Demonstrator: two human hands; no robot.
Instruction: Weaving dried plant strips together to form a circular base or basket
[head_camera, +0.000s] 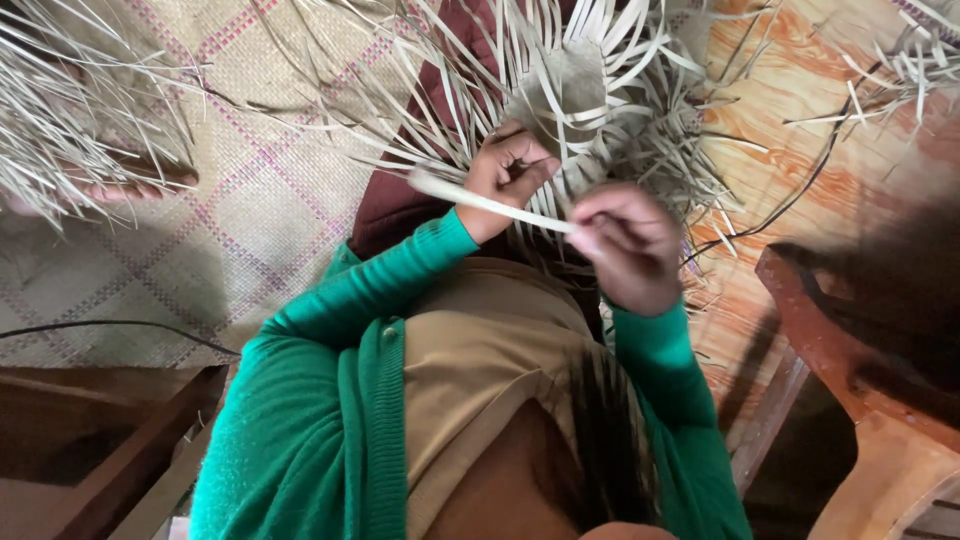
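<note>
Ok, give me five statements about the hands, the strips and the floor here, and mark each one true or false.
1. Both hands hold one pale flat strip between them. True: the left hand and the right hand grip it near its two ends.
2. The person wears blue sleeves. False: the sleeves are green.
3. A half-woven piece with loose strips fanning out lies just beyond the hands. True.
4. The floor on the left side is bare concrete. False: a woven mat with pink checked lines covers it.
5. A thin dark cable runs across the orange patterned floor at right. True.
</note>
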